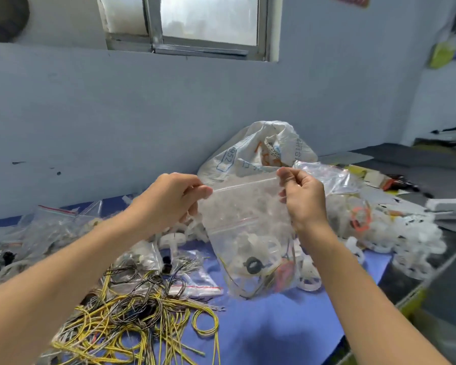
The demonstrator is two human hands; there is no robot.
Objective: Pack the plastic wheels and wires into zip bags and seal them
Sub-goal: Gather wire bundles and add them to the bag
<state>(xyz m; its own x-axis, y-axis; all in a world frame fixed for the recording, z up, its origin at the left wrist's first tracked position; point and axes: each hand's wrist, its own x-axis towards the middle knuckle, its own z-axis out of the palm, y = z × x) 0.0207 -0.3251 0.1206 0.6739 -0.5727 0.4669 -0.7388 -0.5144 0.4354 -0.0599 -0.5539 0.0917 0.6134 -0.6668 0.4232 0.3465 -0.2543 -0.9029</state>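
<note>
Zip bag [250, 233], clear and part filled with white plastic wheels [250, 248], is held up between our hands over the blue tabletop [274, 325]. Our left hand [169, 198] pinches its top left corner between thumb and forefinger. Our right hand [303, 196] pinches the top right edge likewise, its other fingers curled. A tangle of wires [132, 320] lies lower left. A white sack [261, 151] stands behind, with a heap of loose wheels [411, 233] to its right.

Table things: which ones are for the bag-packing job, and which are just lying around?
For the job: the zip bag pinched by the left hand and right hand, loose wires, plastic wheels, other zip bags.
Just lying about: the yellow-green thing on the wall, clutter on the dark bench.
</note>
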